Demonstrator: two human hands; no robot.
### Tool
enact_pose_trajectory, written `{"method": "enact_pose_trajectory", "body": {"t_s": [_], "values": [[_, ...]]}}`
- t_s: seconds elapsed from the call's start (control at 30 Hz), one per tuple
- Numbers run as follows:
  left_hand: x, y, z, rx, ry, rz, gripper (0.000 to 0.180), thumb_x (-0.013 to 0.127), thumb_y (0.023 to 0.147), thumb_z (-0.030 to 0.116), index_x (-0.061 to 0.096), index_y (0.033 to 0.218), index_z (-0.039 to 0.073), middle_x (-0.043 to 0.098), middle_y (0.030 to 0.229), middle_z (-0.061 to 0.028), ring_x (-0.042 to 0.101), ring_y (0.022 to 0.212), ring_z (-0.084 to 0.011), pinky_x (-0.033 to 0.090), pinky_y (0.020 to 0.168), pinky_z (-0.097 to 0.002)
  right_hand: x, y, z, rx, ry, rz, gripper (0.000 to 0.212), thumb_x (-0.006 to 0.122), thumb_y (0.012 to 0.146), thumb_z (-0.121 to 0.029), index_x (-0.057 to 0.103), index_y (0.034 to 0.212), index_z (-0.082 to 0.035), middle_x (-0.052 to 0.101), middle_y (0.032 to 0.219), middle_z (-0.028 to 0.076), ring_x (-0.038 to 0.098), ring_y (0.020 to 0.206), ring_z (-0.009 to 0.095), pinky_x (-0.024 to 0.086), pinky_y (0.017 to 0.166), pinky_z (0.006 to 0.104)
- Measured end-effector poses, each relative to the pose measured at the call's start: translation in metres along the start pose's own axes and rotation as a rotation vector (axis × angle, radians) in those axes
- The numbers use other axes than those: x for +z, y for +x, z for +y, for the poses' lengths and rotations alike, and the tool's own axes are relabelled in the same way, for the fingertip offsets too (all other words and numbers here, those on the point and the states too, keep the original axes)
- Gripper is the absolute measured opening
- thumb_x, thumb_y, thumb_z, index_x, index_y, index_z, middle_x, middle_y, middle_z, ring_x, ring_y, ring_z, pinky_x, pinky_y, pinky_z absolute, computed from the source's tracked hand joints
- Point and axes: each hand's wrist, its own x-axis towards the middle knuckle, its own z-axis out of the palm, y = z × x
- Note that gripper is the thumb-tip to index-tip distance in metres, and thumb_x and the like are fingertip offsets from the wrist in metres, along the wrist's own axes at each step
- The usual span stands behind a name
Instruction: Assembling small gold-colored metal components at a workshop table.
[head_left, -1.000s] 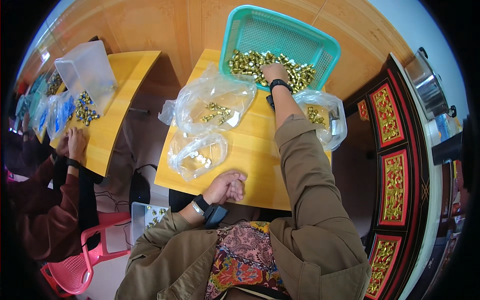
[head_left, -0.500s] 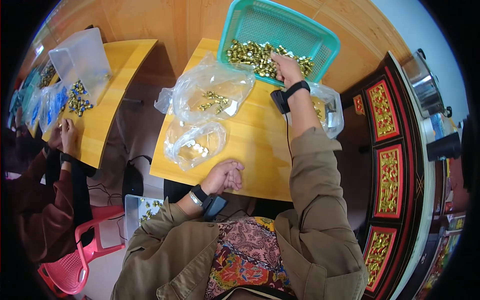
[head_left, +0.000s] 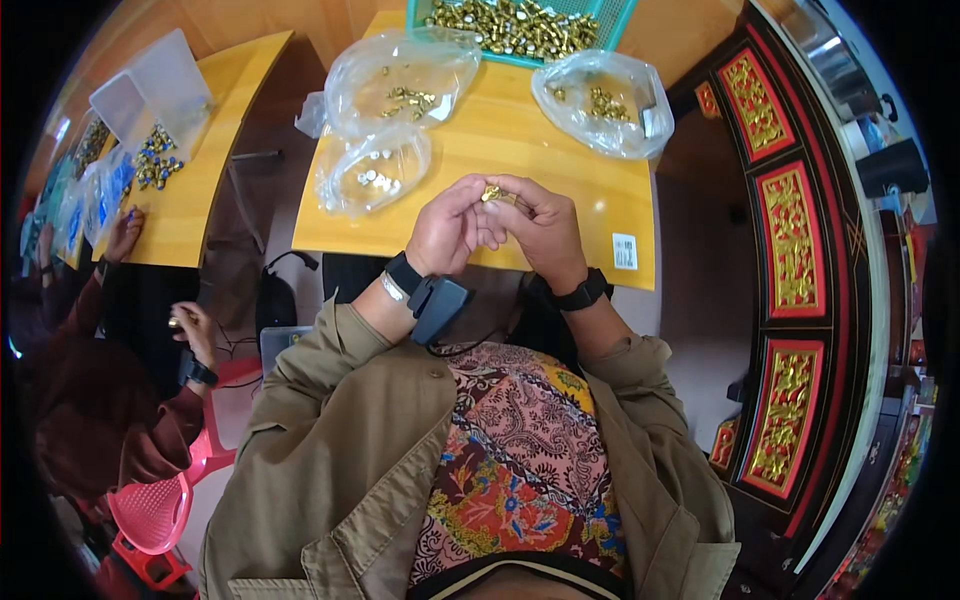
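Above the front part of the wooden table, my left hand point(head_left: 444, 232) and my right hand point(head_left: 548, 230) meet with curled fingers. Between their fingertips is a small gold-coloured metal piece point(head_left: 491, 193), partly covered by the fingers. Just beyond my left hand lies a clear plastic bag point(head_left: 408, 160) with small white pieces point(head_left: 377, 180). A larger clear bag point(head_left: 350, 85) behind it holds several gold pieces point(head_left: 410, 100). To the right, another clear bag point(head_left: 560, 125) contains more gold pieces point(head_left: 606, 104).
A green basket point(head_left: 612, 30) full of gold pieces stands at the table's far edge. A white label point(head_left: 624, 251) is stuck near the right edge. On the left, a co-worker's hand point(head_left: 195, 333) is near a second table point(head_left: 225, 110). A carved cabinet point(head_left: 740, 180) stands right.
My right hand has come back from the basket to my left hand, and a gold piece is now between them. The view has shifted. The co-worker's hand has moved off the other table.
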Motion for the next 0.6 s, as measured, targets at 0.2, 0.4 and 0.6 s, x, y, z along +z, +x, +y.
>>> {"method": "enact_pose_trajectory", "body": {"t_s": [0.2,0.4,0.6], "values": [[-0.009,-0.003,-0.026,0.043,0.251,0.087,0.016,0.048,0.09,0.017,0.052,0.098,0.003,0.057,0.073,-0.0056,0.055,0.057,-0.0128,0.047,0.053,-0.0232,-0.025,-0.033,0.02,-0.176,-0.508,0.116,0.022,0.066,0.077,-0.003,0.065,0.099,-0.003,0.042,0.052,-0.006,0.035,0.048,0.002,0.029,0.045,0.0197],[0.008,-0.003,-0.035,0.124,0.186,0.005,0.024,0.051,0.089,0.014,0.053,0.107,-0.001,0.057,0.075,-0.0032,0.056,0.064,-0.0114,0.047,0.06,-0.0215,-0.029,-0.044,0.026,-0.361,-0.675,0.301,0.014,0.069,0.075,-0.005,0.064,0.088,-0.002,0.042,0.051,-0.002,0.034,0.046,0.002,0.029,0.042,0.0212],[-0.001,0.001,-0.047,0.043,0.0,-0.029,0.028,0.051,0.089,0.017,0.052,0.109,-0.003,0.06,0.087,-0.0077,0.058,0.071,-0.013,0.048,0.065,-0.0245,-0.026,-0.046,0.036,-0.358,-0.529,0.346,0.015,0.068,0.077,-0.007,0.063,0.089,-0.001,0.045,0.052,0.0,0.037,0.045,0.005,0.031,0.042,0.0229]]}}
